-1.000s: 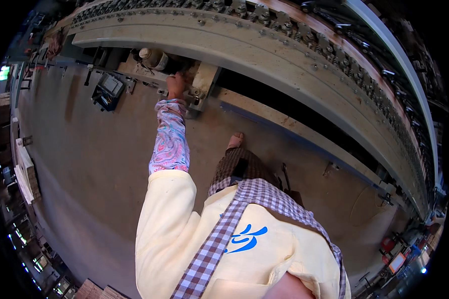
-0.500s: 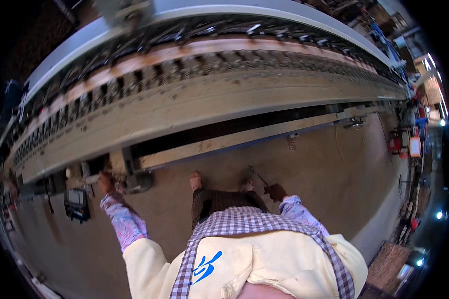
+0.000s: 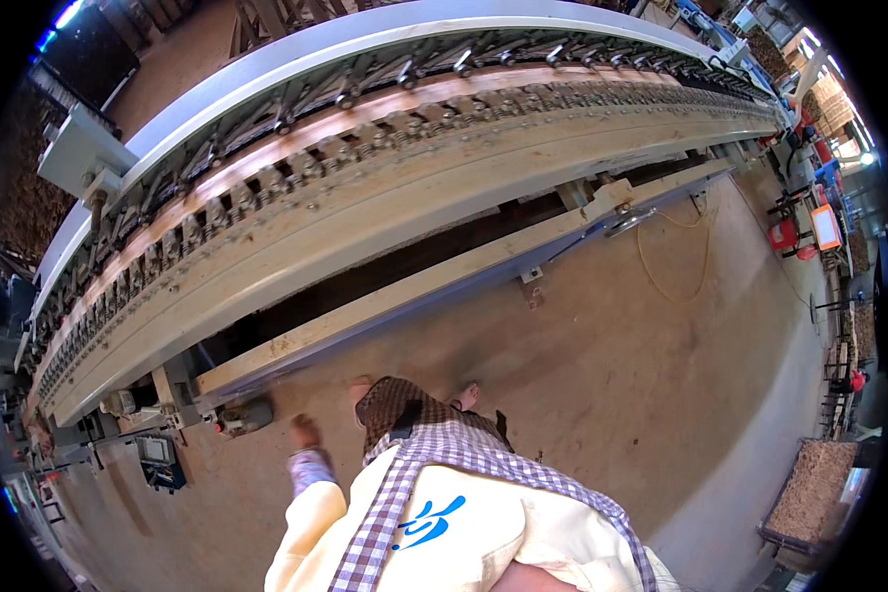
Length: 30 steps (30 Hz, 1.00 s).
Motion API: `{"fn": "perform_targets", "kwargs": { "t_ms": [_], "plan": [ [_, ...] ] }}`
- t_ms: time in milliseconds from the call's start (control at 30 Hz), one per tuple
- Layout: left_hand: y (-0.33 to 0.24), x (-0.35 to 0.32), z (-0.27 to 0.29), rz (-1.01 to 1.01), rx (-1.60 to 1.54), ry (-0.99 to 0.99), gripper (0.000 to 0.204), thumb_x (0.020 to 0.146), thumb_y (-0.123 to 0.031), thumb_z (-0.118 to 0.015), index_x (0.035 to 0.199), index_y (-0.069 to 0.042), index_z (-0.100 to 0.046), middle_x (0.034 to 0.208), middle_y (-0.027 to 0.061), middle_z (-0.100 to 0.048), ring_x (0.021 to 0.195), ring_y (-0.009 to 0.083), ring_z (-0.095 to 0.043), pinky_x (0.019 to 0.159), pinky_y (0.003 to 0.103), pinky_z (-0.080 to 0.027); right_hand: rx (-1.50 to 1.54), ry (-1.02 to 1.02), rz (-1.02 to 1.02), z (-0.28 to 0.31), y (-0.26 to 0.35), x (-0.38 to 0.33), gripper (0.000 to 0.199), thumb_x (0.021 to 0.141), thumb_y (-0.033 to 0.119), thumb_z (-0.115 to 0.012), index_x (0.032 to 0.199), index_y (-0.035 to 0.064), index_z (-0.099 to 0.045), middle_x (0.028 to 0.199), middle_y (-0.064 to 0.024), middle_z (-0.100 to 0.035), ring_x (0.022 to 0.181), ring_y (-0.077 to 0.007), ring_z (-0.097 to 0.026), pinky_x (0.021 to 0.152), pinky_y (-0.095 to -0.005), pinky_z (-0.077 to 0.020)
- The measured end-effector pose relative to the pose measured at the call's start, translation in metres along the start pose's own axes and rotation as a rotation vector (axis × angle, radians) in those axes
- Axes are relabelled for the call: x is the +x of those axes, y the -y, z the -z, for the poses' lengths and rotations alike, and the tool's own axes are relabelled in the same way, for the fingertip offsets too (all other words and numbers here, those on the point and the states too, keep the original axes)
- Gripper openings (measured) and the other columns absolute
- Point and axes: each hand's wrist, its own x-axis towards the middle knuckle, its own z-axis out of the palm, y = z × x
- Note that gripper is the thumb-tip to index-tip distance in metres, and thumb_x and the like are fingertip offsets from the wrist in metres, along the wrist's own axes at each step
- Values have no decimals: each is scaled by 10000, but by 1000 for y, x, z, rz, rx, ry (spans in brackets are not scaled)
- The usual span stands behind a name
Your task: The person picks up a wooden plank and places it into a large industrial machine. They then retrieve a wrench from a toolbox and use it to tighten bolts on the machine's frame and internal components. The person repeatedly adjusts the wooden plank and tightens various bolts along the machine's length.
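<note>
My left hand [image 3: 304, 432] hangs over the floor at the left of my legs, smeared so its fingers cannot be made out. It is apart from the long machine, and nearest to a dark rounded motor-like part [image 3: 245, 418] under the frame. My right hand is out of sight behind my body. A small dark shape [image 3: 502, 424] shows beside my right leg; I cannot tell what it is. Ahead runs the long beige machine beam [image 3: 365, 232] with rows of metal clamps. Behind the clamps lies a reddish wooden strip [image 3: 296, 140].
A lower beige rail [image 3: 444, 278] runs along the machine's front. A yellow hose [image 3: 703, 266] loops on the floor at right. A dark box [image 3: 160, 462] stands at left. A bin of brown chips [image 3: 809, 490] stands at far right, below red equipment [image 3: 782, 235].
My left hand has come away from the machine's lower left part toward my body. My right hand, earlier holding a thin dark tool, has gone from sight. The view has shifted along the machine.
</note>
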Motion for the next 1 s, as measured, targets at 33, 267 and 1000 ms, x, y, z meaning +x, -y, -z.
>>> {"fn": "perform_targets", "kwargs": {
  "t_ms": [33,267,1000],
  "plan": [
    [-21,-28,-32,-150,22,195,250,791,-108,-628,1015,2,-639,1033,182,-649,965,322,-622,831,404,-501,-20,-8,2,11,-2,5,408,856,424,-633,931,29,-704,807,-104,-695,693,-214,-630,658,-380,-496],
    [-447,-32,5,-860,-341,471,262,831,-73,-592,1083,-6,-595,1036,209,-614,951,404,-580,817,429,-484,114,-59,171,116,99,3,383,845,403,-658,862,22,-690,709,-70,-675,618,-190,-606,587,-384,-504],
    [-635,113,-32,-822,-311,128,197,725,-72,-639,913,-106,-686,1077,51,-650,1105,284,-517,936,444,-388,748,-14,1000,379,569,-119,103,868,70,-479,869,-1,-553,570,-44,-523,468,-112,-496,534,-271,-475]
  ]
}}
